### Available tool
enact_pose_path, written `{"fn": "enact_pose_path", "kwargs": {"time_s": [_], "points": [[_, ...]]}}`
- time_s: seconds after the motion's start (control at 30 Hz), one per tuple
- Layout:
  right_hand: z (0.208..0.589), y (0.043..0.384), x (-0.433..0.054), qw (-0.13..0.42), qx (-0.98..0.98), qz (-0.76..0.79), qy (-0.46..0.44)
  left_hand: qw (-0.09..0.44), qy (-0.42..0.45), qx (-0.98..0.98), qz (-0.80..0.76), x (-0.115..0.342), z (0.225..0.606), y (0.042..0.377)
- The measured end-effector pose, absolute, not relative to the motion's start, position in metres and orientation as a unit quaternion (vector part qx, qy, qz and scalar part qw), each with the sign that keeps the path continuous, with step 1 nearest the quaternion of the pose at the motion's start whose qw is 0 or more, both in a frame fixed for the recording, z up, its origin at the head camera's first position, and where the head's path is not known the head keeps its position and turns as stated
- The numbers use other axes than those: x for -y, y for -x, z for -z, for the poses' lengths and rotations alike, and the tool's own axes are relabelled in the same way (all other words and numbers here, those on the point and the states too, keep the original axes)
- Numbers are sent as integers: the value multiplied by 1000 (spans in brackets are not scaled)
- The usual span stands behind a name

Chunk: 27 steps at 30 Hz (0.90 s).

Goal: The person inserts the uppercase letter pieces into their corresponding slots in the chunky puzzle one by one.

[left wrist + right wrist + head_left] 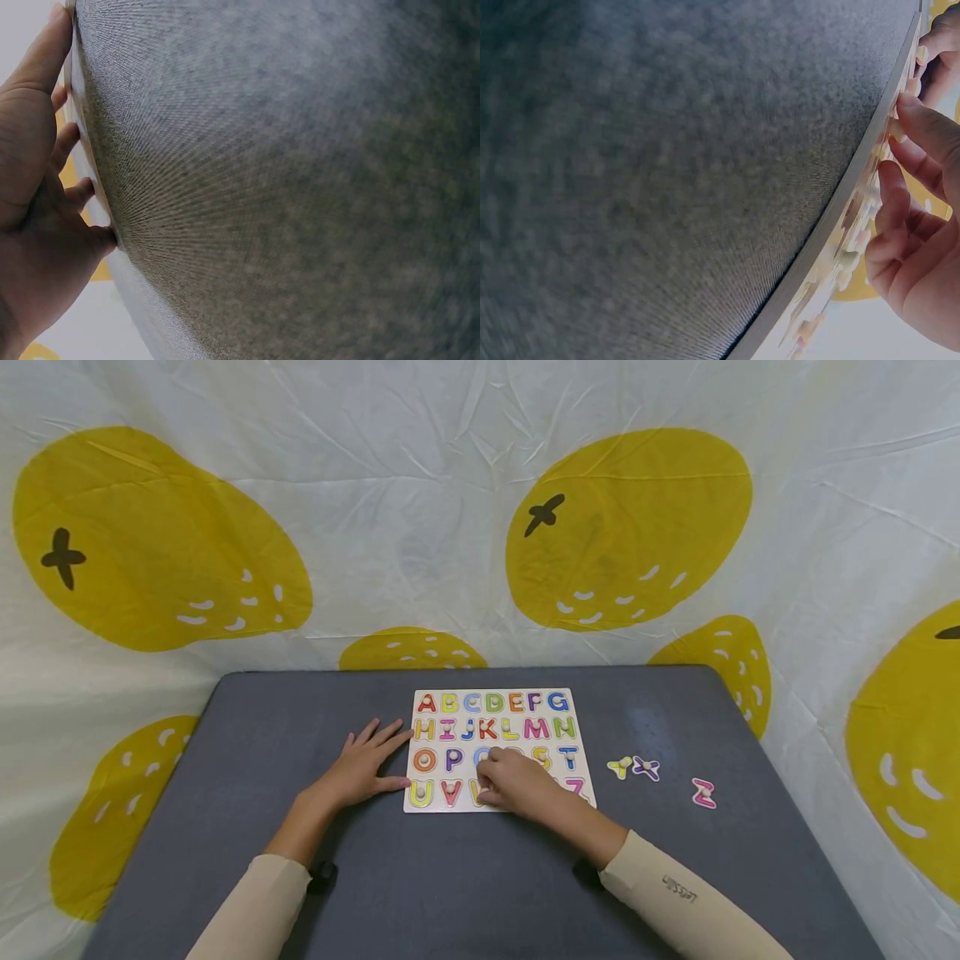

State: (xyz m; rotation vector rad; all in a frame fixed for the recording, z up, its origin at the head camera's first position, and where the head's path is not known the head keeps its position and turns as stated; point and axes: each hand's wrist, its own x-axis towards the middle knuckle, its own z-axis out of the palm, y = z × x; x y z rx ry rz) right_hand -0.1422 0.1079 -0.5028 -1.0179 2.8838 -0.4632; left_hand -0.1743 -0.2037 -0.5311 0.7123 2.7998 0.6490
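Note:
A wooden alphabet puzzle board [465, 777] with knobbed, coloured letters lies on the dark table. My right hand [517, 783] is over its lower rows, thumb and index finger pinching the knob of a yellow letter piece [475, 793], seemingly the W, in the bottom row after the V. The right wrist view shows that thumb and index finger [922, 124] around a knob, though the piece beneath is hard to see. With fingers spread, my left hand [358, 772] lies flat at the board's left side, thumb and fingertips touching its edge.
Right of the board lie a yellow Y piece [620, 767] and a purple X piece [646, 767], close together. Farther right is a pink Z piece [703, 793]. A white curtain [405, 527] with yellow fruit prints hangs behind the table [465, 885].

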Motion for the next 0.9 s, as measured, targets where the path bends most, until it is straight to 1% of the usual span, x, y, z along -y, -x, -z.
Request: {"fn": "enact_pose_path", "kwargs": {"time_s": [0.27,0.43,0.7,0.8,0.9], "points": [[500,146,-110,36,-925,151,347,88,-235,-943,-217,205,530,174],[499,147,-124,34,-919,153,362,89,-235,-944,-213,206,530,173],[485,151,-174,42,-909,228,346,88,-234,-945,-211,206,529,173],[486,151,-201,39,-905,258,337,89,-236,-944,-211,205,530,173],[488,150,-231,20,-906,267,328,89,-241,-943,-213,204,531,173]]}}
